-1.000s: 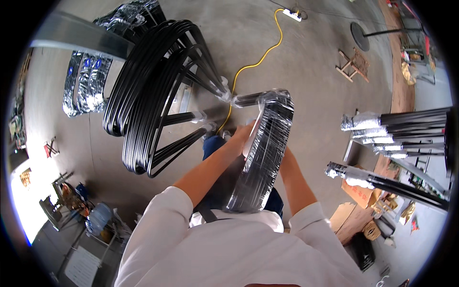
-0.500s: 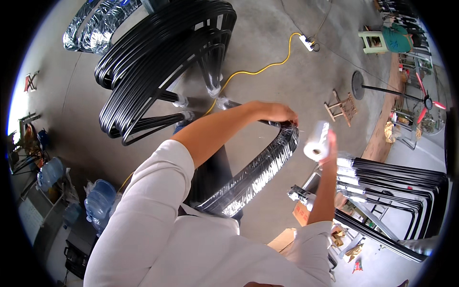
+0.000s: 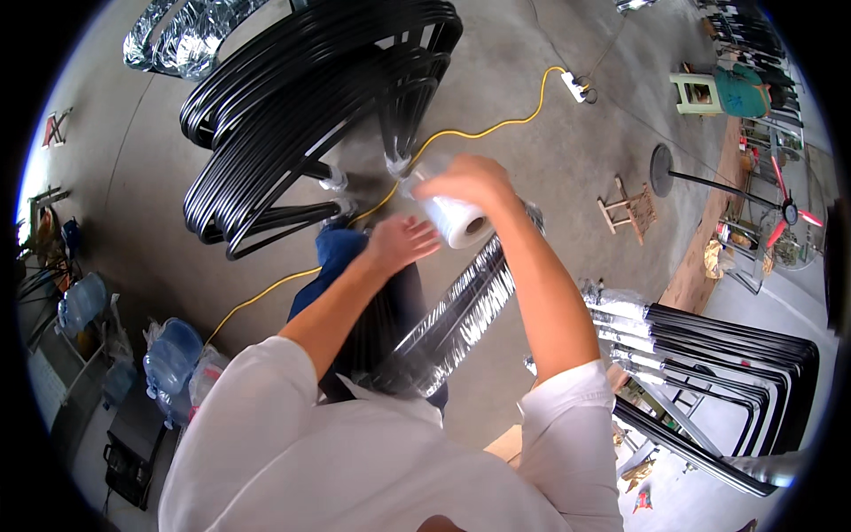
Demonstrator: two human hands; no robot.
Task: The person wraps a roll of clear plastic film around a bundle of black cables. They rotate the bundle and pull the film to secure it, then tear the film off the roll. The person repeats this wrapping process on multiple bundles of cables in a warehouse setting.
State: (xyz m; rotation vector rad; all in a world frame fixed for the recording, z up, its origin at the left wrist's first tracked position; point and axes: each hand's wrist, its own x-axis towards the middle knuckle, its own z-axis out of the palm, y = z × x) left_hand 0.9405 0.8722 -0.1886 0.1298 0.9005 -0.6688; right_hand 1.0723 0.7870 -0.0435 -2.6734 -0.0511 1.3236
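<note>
A roll of clear plastic film (image 3: 454, 222) is in my right hand (image 3: 472, 181), whose fingers curve over its far end; the hand is slightly blurred. Just to the left, my left hand (image 3: 403, 243) holds nothing, its fingers spread and pointing at the roll. Beneath my right forearm runs a bundle of black tubes (image 3: 465, 306) wrapped in shiny clear film. It slants from near my waist up to the right, and the forearm and roll cover part of its far end.
A big stack of curved black tubes (image 3: 310, 115) with film-wrapped ends stands ahead left. Film-ended black frames (image 3: 736, 328) are at right. A yellow cable (image 3: 483, 133) crosses the floor to a power strip (image 3: 573, 87). There is a small wooden stool (image 3: 629, 210), a fan (image 3: 789, 213) and water bottles (image 3: 173, 355).
My right hand has swung left with the film roll, from right of the bundle to across it. My left hand has let go of the bundle's far end and drawn back left.
</note>
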